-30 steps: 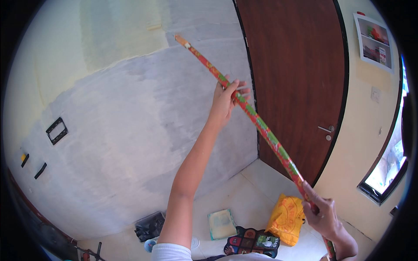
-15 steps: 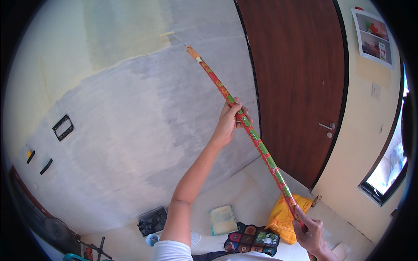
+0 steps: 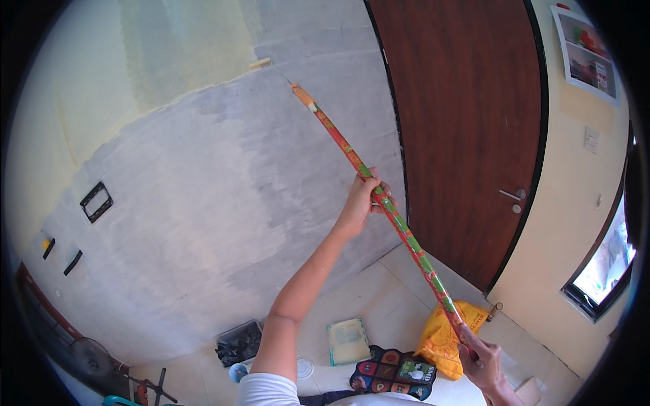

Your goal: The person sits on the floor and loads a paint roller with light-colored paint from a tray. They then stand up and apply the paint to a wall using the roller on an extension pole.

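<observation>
A long pole (image 3: 413, 247) wrapped in red and green patterned covering slants up from lower right to the wall. My left hand (image 3: 363, 205) is closed round its middle, and lower down my right hand (image 3: 481, 358) grips it near the bottom end. At the top, an orange-brown section carries a paint roller (image 3: 261, 63) with a pale yellow sleeve, its thin wire frame barely visible. The roller lies against the grey wall (image 3: 203, 169), by the lower border of a cream-yellow painted area (image 3: 101, 88).
A brown door (image 3: 467, 135) stands right of the wall. On the floor are a paint tray (image 3: 349, 342), a black bin (image 3: 238, 343), a yellow bag (image 3: 443, 342) and a dark patterned mat (image 3: 386, 371). A black wall bracket (image 3: 96, 201) and a fan (image 3: 93, 355) are at the left.
The roller has come a little lower on the wall. My left hand and the pole's upper part have dropped with it; my right hand stays nearly in place. The view has shifted slightly.
</observation>
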A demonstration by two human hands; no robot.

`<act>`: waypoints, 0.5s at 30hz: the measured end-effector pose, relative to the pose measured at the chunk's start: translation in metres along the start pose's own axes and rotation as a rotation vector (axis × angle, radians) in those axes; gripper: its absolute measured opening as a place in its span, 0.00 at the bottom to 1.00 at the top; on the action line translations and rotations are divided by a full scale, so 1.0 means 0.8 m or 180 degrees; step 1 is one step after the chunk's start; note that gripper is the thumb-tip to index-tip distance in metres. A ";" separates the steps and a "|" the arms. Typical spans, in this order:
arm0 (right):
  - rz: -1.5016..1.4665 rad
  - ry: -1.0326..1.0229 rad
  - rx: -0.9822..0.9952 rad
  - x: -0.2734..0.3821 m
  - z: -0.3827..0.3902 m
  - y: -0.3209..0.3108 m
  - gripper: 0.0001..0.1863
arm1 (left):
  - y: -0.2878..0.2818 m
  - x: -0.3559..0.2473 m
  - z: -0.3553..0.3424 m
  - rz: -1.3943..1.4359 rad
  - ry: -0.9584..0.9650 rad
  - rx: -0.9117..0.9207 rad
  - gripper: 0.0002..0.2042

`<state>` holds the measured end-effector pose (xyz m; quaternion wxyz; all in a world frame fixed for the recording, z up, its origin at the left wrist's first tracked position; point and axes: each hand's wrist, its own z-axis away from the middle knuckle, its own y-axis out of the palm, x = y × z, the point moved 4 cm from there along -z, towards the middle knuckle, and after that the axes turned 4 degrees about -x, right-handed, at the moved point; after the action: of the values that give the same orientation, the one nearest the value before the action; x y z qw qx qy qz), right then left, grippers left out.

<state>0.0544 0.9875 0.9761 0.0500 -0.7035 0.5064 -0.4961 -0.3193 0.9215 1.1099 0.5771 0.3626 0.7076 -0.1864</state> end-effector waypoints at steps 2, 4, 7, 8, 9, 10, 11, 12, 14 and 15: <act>0.0053 -0.0019 -0.0077 -0.013 0.004 0.002 0.27 | 0.000 0.011 -0.003 -0.0083 -0.0047 0.0043 0.26; 0.0074 -0.0009 -0.0112 -0.021 0.005 0.006 0.28 | 0.001 0.019 -0.004 -0.0101 -0.0078 0.0041 0.26; 0.0052 0.0022 -0.0129 -0.034 0.003 0.014 0.28 | 0.004 0.023 -0.008 -0.0108 -0.0123 -0.0014 0.25; 0.0030 0.0038 -0.0145 -0.041 0.004 0.018 0.28 | 0.005 0.023 -0.010 -0.0106 -0.0137 -0.0039 0.25; -0.0007 0.0045 -0.0162 -0.045 0.001 0.023 0.28 | 0.002 0.024 -0.012 -0.0148 -0.0140 -0.0057 0.25; -0.0056 0.0022 -0.0171 -0.045 -0.003 0.027 0.28 | -0.002 0.026 -0.015 -0.0189 -0.0143 -0.0072 0.25; -0.0105 0.0000 -0.0182 -0.042 -0.011 0.030 0.27 | -0.005 0.027 -0.019 -0.0230 -0.0145 -0.0085 0.25; -0.0142 -0.0014 -0.0197 -0.041 -0.016 0.031 0.27 | -0.007 0.028 -0.024 -0.0230 -0.0124 -0.0119 0.24; -0.0046 -0.0097 -0.0241 -0.049 -0.032 0.034 0.27 | -0.011 0.022 -0.041 -0.0231 -0.0079 -0.0184 0.22; 0.0032 -0.0109 -0.0270 -0.053 -0.041 0.030 0.27 | -0.005 0.020 -0.055 -0.0228 -0.0035 -0.0175 0.21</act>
<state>0.0136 1.0223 0.9515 0.0313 -0.7109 0.5296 -0.4618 -0.3531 0.9534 1.1057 0.5837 0.3200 0.7218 -0.1894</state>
